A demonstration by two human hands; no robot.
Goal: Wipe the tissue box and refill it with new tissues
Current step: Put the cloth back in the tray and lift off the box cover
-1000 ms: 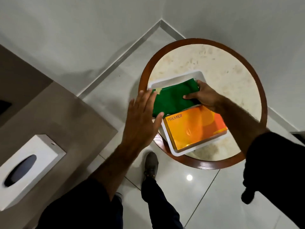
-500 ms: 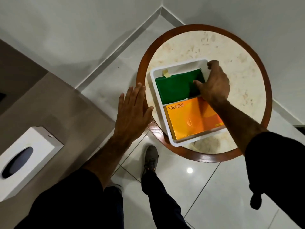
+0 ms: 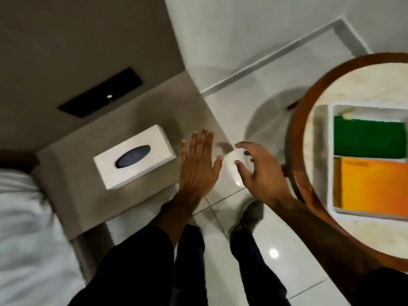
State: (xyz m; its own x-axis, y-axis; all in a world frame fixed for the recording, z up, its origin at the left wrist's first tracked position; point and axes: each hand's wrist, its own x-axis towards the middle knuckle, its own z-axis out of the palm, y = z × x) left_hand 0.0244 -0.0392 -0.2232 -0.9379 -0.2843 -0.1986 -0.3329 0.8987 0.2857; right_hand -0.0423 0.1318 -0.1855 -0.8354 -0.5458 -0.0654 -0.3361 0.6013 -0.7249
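Note:
A white tissue box (image 3: 134, 159) with a dark oval slot lies on a beige bedside ledge (image 3: 172, 100). My left hand (image 3: 198, 166) hovers flat and open just right of the box, not touching it. To its right, over the floor, my right hand (image 3: 257, 171) is open too, with curled fingers and nothing in it. On the round table (image 3: 309, 120) at the right stands a white tray (image 3: 331, 155) with a folded green cloth (image 3: 368, 140) and an orange tissue pack (image 3: 373, 186).
White bedding (image 3: 24, 228) fills the lower left. A black wall panel (image 3: 101, 92) sits above the ledge. My legs and a shoe (image 3: 251, 213) stand on glossy white floor tiles between ledge and table. The table's brown rim is close to my right forearm.
The view has swung left from the table toward the ledge. My right hand has let go of the green cloth and left the tray; both hands now hang near the tissue box.

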